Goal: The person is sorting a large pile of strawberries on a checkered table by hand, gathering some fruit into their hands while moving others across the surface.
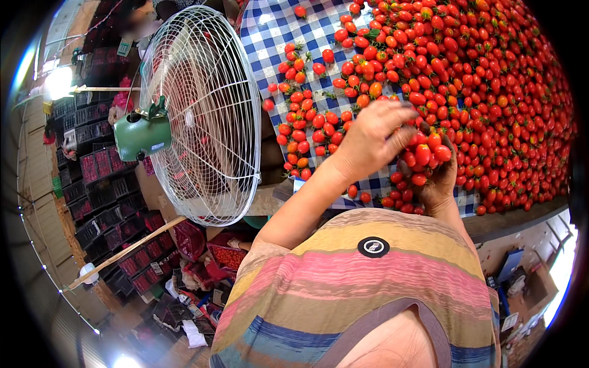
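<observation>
Small red cherry tomatoes (485,110) are heaped over a blue-and-white checked cloth (270,34). My right hand (440,184), palm up and fingers curled, cradles a cluster of cherry tomatoes (423,154) near the front edge of the cloth. From the left, my left hand (377,132) reaches across just beside that cluster. Its fingers are bent but apart, slightly blurred, with no tomato visible in them; the fingertips partly overlap the tomatoes behind. Some tomatoes keep green stem ends, and a few are orange.
Close on the left stands a large wire-caged fan (199,116) with a green motor housing (143,136). Beyond it are stacked dark crates (98,165), some holding red contents. A wooden pole (126,251) slants below the fan. The table's dark edge (515,221) runs in front of me.
</observation>
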The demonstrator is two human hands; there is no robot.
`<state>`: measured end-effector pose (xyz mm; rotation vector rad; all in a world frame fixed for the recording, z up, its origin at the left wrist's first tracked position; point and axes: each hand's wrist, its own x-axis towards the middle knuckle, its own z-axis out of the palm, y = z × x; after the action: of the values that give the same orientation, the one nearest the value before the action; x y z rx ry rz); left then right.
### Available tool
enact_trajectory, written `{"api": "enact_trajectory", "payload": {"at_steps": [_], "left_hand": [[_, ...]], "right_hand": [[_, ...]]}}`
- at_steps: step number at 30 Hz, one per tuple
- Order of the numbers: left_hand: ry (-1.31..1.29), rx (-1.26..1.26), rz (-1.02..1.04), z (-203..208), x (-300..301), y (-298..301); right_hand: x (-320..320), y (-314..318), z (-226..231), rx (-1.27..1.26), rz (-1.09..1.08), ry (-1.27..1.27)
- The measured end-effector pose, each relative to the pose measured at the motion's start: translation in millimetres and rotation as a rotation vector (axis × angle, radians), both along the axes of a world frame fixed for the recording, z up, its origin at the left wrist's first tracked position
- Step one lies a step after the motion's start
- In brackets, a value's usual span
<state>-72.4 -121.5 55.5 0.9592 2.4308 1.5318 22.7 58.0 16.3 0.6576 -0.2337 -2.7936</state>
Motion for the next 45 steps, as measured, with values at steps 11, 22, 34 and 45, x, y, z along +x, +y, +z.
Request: {"api": "enact_trajectory", "payload": {"at_steps": [11,22,34,45], "left_hand": [[0.226,-0.930,0.517,-73,39,-111],[0.263,-1.037,0.351,-51,62,-146],[0.367,-0.410,-0.717,-41,100,63],[0.306,-0.922,-0.213,-25,48,-52]], "right_hand": [[4,19,1,0.067,-0.034,0.173],[67,103,23,0.102,-0.325,0.287],[340,204,-66,0.746,-0.746,-0.407],[235,240,17,2.163,-0.538,-0.672]]}}
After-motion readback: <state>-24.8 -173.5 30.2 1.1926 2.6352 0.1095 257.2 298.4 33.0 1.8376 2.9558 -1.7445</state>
